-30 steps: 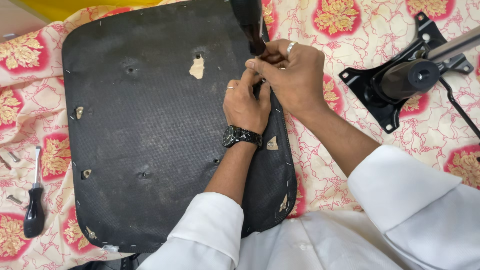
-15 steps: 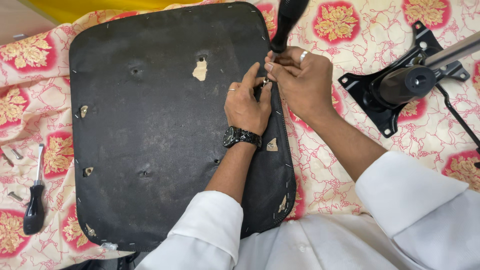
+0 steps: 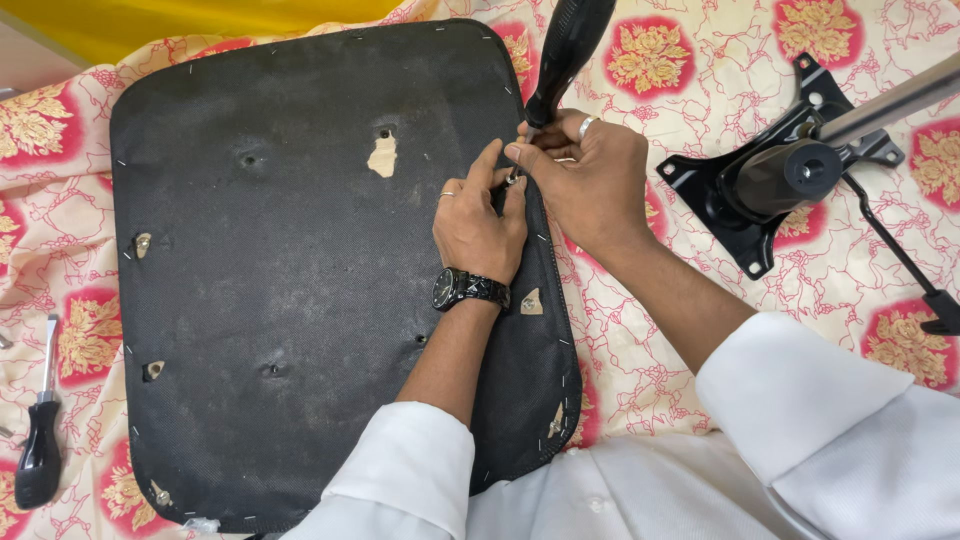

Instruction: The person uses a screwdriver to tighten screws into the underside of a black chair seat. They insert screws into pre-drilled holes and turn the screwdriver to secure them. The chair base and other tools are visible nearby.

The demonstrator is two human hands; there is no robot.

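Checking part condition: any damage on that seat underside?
Yes. The black fabric on the seat base is torn in several spots, with pale wood showing: a larger patch near the top hole, smaller ones along both side edges.

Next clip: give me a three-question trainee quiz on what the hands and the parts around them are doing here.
1. True or false: the left hand rests on the black seat underside.
2. Which tool does the right hand steady at the seat's right edge?
A. a hammer
B. a black-handled screwdriver
C. pliers
3. Fill in: the black metal chair mechanism lies to the ____ of the seat, on the floral cloth.

Key: 1 true. 2 B. 3 right. A second, smaller screwdriver lies untouched at the far left.
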